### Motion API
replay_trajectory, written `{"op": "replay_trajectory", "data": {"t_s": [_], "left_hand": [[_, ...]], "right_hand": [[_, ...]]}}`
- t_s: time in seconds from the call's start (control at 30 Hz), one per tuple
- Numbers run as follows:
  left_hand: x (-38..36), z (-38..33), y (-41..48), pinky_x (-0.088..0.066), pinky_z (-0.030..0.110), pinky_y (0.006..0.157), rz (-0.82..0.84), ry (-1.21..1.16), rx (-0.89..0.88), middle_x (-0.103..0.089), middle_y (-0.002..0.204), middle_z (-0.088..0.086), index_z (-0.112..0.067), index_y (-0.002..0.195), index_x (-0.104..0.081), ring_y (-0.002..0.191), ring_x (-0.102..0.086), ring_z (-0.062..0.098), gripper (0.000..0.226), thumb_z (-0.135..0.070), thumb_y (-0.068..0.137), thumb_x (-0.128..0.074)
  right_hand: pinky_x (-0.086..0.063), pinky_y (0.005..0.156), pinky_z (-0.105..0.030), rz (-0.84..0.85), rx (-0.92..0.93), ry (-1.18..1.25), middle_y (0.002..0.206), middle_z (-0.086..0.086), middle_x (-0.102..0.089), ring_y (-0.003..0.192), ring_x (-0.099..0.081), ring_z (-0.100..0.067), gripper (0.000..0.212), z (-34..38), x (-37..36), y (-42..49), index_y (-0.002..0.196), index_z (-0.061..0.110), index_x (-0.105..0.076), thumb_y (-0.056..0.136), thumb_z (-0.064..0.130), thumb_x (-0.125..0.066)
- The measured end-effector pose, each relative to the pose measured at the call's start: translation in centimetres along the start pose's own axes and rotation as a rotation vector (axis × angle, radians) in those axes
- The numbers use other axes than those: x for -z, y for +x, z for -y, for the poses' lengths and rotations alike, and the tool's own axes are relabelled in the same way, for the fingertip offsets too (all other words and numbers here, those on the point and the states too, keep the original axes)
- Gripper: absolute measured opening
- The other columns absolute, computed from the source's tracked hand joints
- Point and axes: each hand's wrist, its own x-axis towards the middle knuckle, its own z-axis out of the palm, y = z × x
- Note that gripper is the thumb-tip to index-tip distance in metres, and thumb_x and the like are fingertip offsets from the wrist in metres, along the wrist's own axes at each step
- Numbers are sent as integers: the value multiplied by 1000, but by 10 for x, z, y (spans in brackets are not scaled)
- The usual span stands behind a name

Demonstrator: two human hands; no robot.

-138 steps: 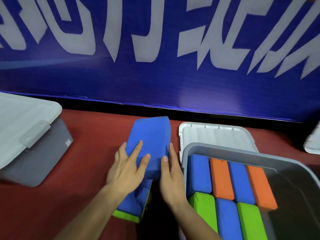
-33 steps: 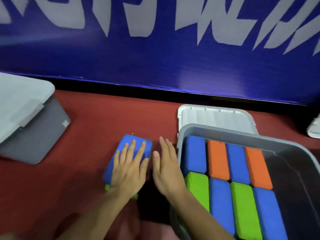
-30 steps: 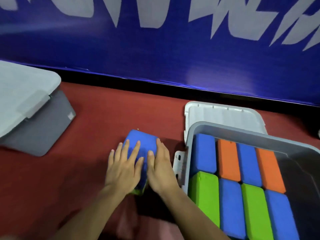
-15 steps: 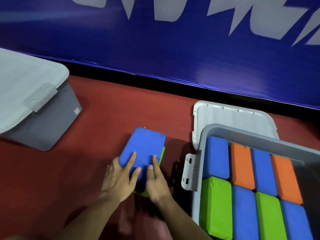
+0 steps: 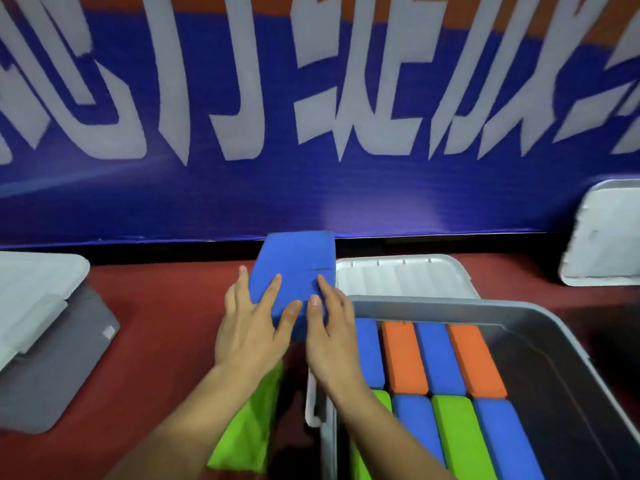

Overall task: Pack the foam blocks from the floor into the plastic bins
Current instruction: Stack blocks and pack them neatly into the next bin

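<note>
Blue foam block (image 5: 294, 268) pressed between left hand (image 5: 249, 327) and right hand (image 5: 329, 334), fingers (image 5: 268, 292) straight and spread

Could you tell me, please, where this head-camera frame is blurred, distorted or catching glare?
Head view: the white lid at the right edge is smeared by motion blur; the banner lettering looks stretched and slanted, probably wide-angle distortion; a pale sheen lies low on the banner; the blue foam block, the left hand and the right hand look fairly sharp.
</note>
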Motion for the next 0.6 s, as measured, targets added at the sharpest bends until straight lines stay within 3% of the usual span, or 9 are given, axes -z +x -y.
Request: {"op": "replay_trajectory", "data": {"t_s": [0.1,0.17,0.3,0.4,0.5,0.6], "left_hand": [[11,-72,12,-38,41,111,34,2,-137,-41,157,12,-27,149,-49,145,-33,29,92,-78,83,-10],[15,-115,11,-45,39,103,66,-3,-239,-49,151,0,-32,153,-41,139,-41,23,95,-79,79,-5],[5,-190,-4,-48,37,91,156,-15,-442,-52,142,-12,-45,159,-9,128,-51,19,90,-75,76,10],[-13,-227,-21,-49,39,85,230,-112,-565,-57,121,-10,-57,149,16,112,-60,22,70,-71,81,10],[-28,-259,-38,-51,42,85,348,-265,-594,-47,107,-11,-70,138,23,105,-61,25,53,-75,87,8],[-50,-285,-52,-46,40,99,444,-477,-568,-48,132,-12,-70,141,10,123,-54,19,57,-79,86,4]], "right_hand": [[-30,120,-37,-215,59,19,152,9,-43,141,-37,-9,70,14,67,8,152,40,-40,90,72,-38],[-33,118,-38,-326,71,1,149,9,-47,138,-41,-12,71,18,107,9,150,38,-44,89,72,-42],[-35,117,-41,-488,58,-49,148,13,-51,136,-43,-9,56,10,185,-2,148,34,-48,98,58,-53],[-33,118,-39,-570,22,-95,148,10,-51,134,-40,-4,58,2,227,-13,150,31,-44,97,49,-61],[-38,112,-25,-633,-8,-72,144,3,-47,128,-47,-3,70,-5,257,-21,153,21,-39,94,43,-69],[-28,102,0,-619,-87,-120,150,-1,-45,133,-42,0,56,-18,290,-21,142,16,-55,93,40,-70]]}}
